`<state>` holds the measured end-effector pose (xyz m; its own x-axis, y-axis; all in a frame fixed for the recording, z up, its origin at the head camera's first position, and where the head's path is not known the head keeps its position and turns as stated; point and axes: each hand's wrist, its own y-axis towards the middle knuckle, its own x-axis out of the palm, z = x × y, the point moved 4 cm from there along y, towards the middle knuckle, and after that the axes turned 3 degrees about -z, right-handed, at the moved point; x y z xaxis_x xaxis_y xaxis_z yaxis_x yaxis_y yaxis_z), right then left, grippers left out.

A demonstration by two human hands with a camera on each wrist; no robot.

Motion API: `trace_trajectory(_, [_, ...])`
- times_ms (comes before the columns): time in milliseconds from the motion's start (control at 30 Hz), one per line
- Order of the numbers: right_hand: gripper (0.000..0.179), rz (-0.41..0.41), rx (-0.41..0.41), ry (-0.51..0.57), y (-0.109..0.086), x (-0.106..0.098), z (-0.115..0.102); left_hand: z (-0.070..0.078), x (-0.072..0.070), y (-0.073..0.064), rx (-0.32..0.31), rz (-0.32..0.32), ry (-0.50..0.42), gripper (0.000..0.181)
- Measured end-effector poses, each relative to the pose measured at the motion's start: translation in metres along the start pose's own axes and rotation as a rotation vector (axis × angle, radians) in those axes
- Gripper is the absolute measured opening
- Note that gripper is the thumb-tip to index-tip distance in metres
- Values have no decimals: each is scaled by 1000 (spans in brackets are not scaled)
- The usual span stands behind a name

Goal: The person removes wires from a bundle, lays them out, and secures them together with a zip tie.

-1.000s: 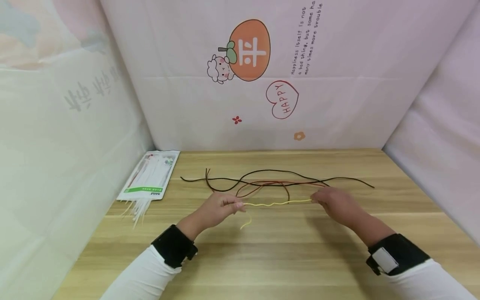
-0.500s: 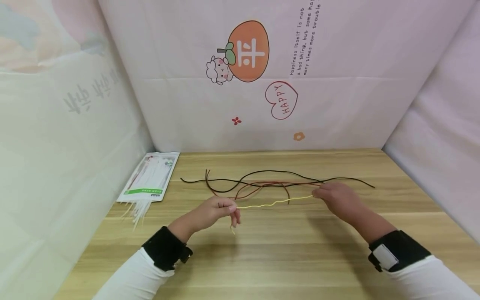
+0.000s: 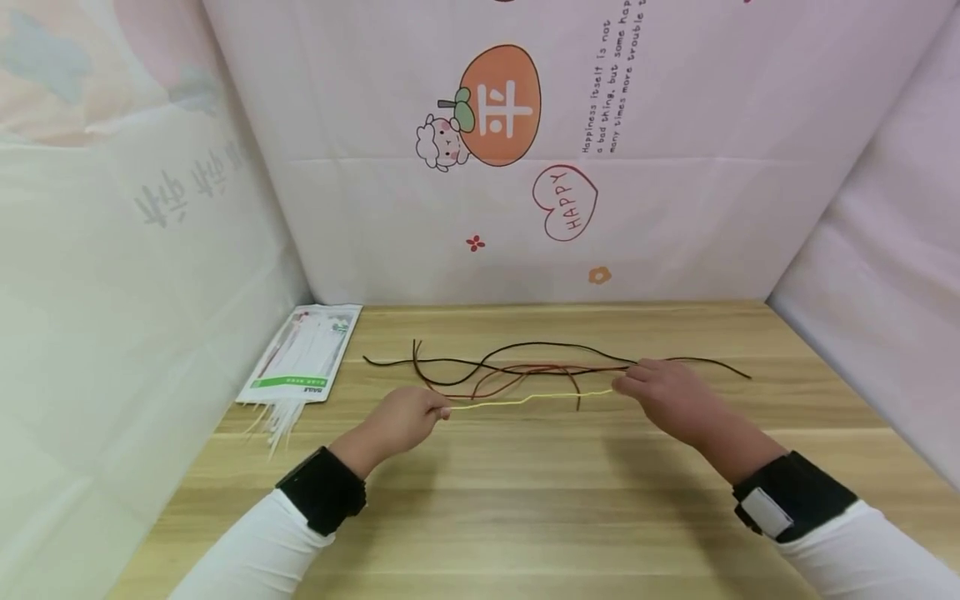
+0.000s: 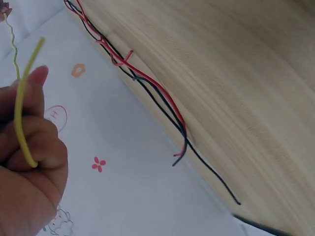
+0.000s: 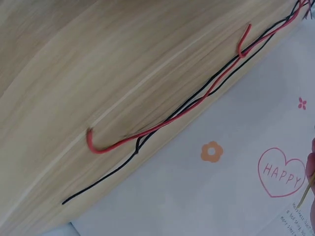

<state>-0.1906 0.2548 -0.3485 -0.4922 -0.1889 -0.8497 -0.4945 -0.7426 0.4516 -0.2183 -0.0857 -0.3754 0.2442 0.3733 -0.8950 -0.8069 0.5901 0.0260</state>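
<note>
A thin yellow wire (image 3: 495, 404) stretches, slightly wavy, between the two hands above the table in the head view. My left hand (image 3: 401, 419) pinches it near its left end. In the left wrist view a short bent tail of the yellow wire (image 4: 19, 105) sticks out past the curled fingers (image 4: 37, 130). My right hand (image 3: 667, 396) pinches the other end with thumb and fingers; only a sliver of that hand (image 5: 311, 167) shows in the right wrist view. Behind the hands lie black wires (image 3: 540, 342) and red wires (image 3: 498, 385), loosely crossing on the table.
A white-and-green package (image 3: 300, 354) lies at the table's left, with white zip ties (image 3: 281, 421) spilling from its near end. Printed white cloth (image 3: 360, 225) walls in the back and both sides of the wooden table (image 3: 517, 517).
My left hand has moved left and its fingers have curled in, so more yellow wire spans between the hands. My right hand has shifted slightly up and left.
</note>
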Motion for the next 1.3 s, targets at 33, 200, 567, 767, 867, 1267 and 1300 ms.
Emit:
trace_trajectory(33, [37, 6, 5, 3, 1, 1, 0, -4, -1, 0, -11, 3, -40, 21])
trace_trajectory(200, [39, 34, 49, 2, -1, 4, 6, -21, -4, -6, 18, -29, -414, 28])
trace_trajectory(567, [32, 59, 212, 25, -17, 10, 12, -19, -7, -11, 186, -5, -1246, 41])
trace_trajectory(767, [30, 60, 211, 18, -20, 9, 14, -15, -11, -11, 304, -33, -1412, 43])
trace_trajectory(867, [30, 37, 207, 20, -21, 10, 16, -19, -10, -11, 244, -21, -1337, 35])
trace_trajectory(1267, [33, -71, 159, 1, -12, 3, 29, -29, -12, -12, 118, 124, 199, 20])
trace_trajectory(1300, [32, -91, 169, 11, -10, 3, 30, -28, -12, -11, 124, 133, 279, 22])
